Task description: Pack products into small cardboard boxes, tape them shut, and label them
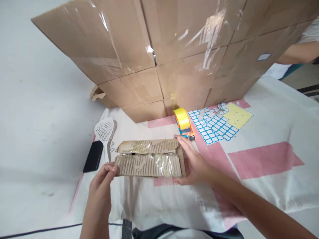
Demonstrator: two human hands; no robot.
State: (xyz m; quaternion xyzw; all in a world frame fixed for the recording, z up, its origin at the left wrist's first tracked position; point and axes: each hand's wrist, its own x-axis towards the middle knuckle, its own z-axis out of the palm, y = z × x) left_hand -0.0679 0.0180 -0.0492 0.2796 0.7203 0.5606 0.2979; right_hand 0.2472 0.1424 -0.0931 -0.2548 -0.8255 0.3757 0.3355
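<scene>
Between my two hands is a small corrugated cardboard box, its ridged top torn along a seam and partly covered with clear tape. The fingers and thumb of my left hand pinch its lower left corner. My right hand grips the right end, with fingers at the far corner and thumb near the front corner. Just beyond the box stands a tape dispenser with a yellow roll. Sheets of blue-bordered labels lie right of the dispenser.
A tall wall of taped cardboard cartons stands across the back. On the left are a white perforated paddle and a black phone-like slab. A yellow sheet lies by the labels. Another person's arm shows at the upper right.
</scene>
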